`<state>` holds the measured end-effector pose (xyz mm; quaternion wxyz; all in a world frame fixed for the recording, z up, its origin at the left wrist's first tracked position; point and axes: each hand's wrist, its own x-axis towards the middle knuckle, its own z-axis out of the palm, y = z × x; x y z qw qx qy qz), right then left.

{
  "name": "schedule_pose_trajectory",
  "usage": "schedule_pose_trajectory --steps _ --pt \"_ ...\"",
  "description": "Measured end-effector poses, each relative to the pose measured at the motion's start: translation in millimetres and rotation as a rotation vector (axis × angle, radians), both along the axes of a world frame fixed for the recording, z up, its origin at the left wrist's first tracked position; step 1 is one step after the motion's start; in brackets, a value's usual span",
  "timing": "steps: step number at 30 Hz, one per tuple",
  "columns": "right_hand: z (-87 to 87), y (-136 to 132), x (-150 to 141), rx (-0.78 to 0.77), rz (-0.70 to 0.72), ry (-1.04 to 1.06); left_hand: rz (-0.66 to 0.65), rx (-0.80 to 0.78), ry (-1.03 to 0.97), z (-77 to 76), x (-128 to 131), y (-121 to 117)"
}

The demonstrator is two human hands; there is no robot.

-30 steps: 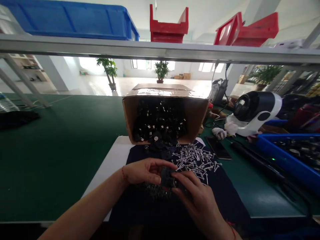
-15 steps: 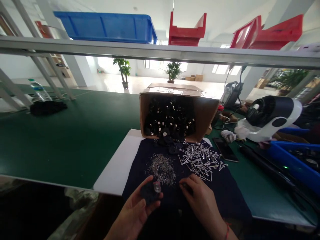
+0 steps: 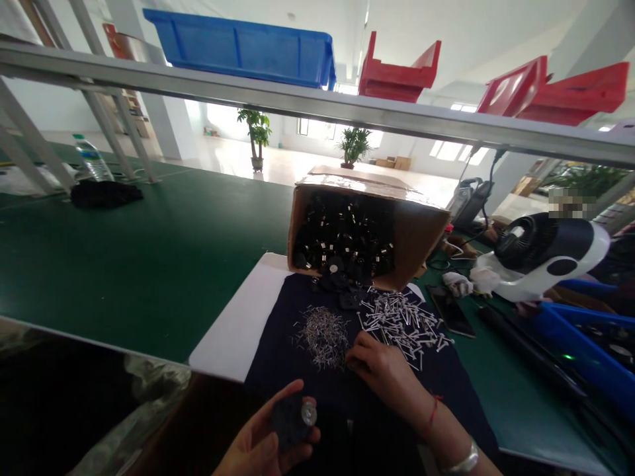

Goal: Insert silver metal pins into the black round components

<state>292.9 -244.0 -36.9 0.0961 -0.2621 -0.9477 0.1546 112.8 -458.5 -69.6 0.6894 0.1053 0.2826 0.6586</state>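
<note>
1. The left hand (image 3: 272,436), low in the view, has its fingers and thumb closed around a black part (image 3: 288,423), its palm side turned up.
2. A round, shiny metal disc (image 3: 308,413) sits on the right side of that part, next to the fingertips.
3. The right hand (image 3: 377,363) is apart from the black part, farther forward and to the right of it. Its fingers are bunched, pointing down at the right edge of a pile of thin metal pins (image 3: 320,337); whether they grip a pin, I cannot tell.
4. Just beyond the right hand lies a heap of longer silvery nail-like pieces (image 3: 399,320), beside the pins.
5. Both piles rest on a dark cloth (image 3: 272,350), which partly covers a white sheet (image 3: 233,330) on the green surface (image 3: 188,264).
6. Behind them a cardboard box (image 3: 421,238) lies with its opening towards the person, full of black parts with metal bits, some spilling onto the cloth.
7. To the right are a phone (image 3: 450,311), a black and white fan (image 3: 555,254) and a blue bin (image 3: 550,330); far left stands a bottle (image 3: 94,162) near a black bundle (image 3: 106,194).
8. Overhead, a shelf (image 3: 248,99) carries a blue crate (image 3: 243,49) and red bins (image 3: 399,76).
9. Beyond, potted plants (image 3: 254,132) stand on a bright floor near windows.
</note>
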Motion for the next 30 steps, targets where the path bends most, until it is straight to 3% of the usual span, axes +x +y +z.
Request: schedule_pose_trajectory --steps 8,15,21,26,30 --pt "-4.5 5.7 7.5 -0.051 0.035 0.014 0.009 0.026 -0.004 -10.7 4.3 3.2" --pt "-18.5 -1.1 18.9 -0.005 -0.020 -0.002 0.029 0.002 0.026 -4.0 5.7 6.4" --pt "-9.4 -3.8 26.1 0.061 -0.062 -0.013 0.034 0.002 0.016 -6.0 10.5 6.4" --pt "0.7 0.2 16.9 0.081 -0.061 -0.033 0.001 0.023 0.022 -2.9 12.3 5.8" --pt "-1.5 -0.5 8.2 0.061 -0.100 -0.020 0.012 0.041 0.019 3.8 12.7 5.6"
